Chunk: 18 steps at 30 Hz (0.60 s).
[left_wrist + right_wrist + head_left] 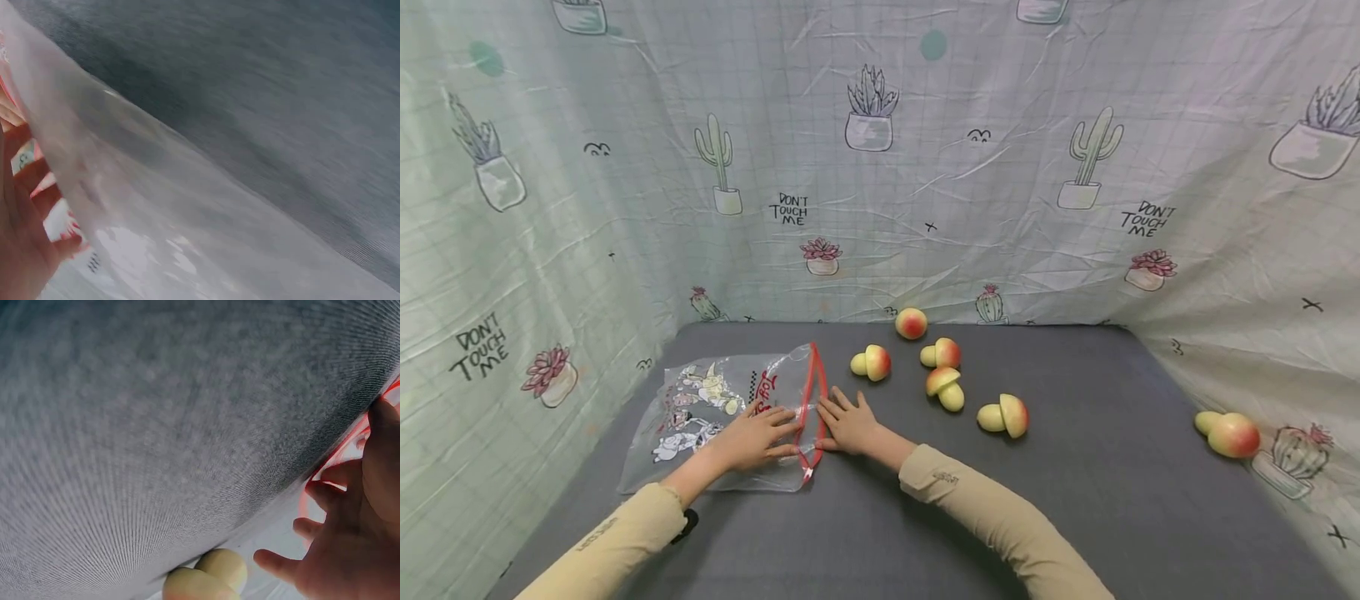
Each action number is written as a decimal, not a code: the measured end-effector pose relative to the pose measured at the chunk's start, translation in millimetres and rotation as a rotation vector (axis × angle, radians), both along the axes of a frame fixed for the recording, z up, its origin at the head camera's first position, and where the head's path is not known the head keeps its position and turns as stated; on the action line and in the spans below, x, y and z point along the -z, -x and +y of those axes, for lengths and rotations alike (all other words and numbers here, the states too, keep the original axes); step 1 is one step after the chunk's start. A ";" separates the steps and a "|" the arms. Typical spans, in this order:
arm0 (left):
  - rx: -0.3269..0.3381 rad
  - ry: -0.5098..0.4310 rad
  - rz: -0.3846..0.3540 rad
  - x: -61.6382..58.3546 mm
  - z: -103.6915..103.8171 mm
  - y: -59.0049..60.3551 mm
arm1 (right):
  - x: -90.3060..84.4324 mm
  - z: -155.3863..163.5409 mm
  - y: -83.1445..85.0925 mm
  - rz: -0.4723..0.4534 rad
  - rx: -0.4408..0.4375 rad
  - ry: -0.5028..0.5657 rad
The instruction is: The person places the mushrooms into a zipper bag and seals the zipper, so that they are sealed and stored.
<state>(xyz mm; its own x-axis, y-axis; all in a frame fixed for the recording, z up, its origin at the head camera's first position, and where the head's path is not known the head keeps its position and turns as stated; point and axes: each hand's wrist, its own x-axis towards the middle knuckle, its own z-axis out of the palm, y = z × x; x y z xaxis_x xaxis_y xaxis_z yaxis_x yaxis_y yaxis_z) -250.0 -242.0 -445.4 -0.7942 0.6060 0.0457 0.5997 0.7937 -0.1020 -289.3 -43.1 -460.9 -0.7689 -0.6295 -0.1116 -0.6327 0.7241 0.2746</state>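
A see-through plastic zip bag (730, 417) with cartoon prints and red lettering lies flat on the left of the dark cloth. Its red-edged mouth (809, 392) faces right and stands slightly parted. My left hand (756, 437) rests on the bag's top with spread fingers, close to that mouth. At the red edge, my right hand (850, 425) touches the opening with fingers apart; in the right wrist view the same hand (350, 506) holds nothing. In the left wrist view, the plastic (162, 206) hides part of the other side of the bag.
Several yellow-and-red toy mushrooms lie to the right of the bag, among them one (872, 363) nearest its mouth and one (1004, 416) further right. Another mushroom (1228, 434) sits by the far-right edge. Printed curtains (880, 208) enclose the table's back and sides.
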 end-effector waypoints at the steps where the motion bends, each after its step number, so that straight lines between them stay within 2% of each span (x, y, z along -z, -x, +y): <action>1: -0.010 -0.006 0.028 1.4 3.4 1.7 | 0.7 0.0 0.4 -0.009 0.014 -0.009; 4: -0.032 0.004 0.112 3.0 13.9 6.5 | 2.1 -0.3 1.7 -0.034 0.045 -0.029; 7: -0.057 0.047 0.140 0.8 22.3 9.2 | 2.2 -1.8 3.6 -0.063 0.062 -0.024; 10: -0.075 0.111 0.137 -3.1 27.6 9.2 | 1.9 -3.4 4.2 -0.093 0.070 -0.018; 13: -0.068 0.164 0.099 -4.3 28.2 9.5 | 0.6 -4.0 3.5 -0.113 0.080 -0.016; 16: -0.038 0.158 0.064 -3.3 24.8 11.0 | -1.7 -3.2 2.4 -0.134 0.091 -0.017; 18: -0.016 0.143 0.073 -1.7 21.7 12.8 | -3.0 -2.1 2.3 -0.144 0.098 -0.014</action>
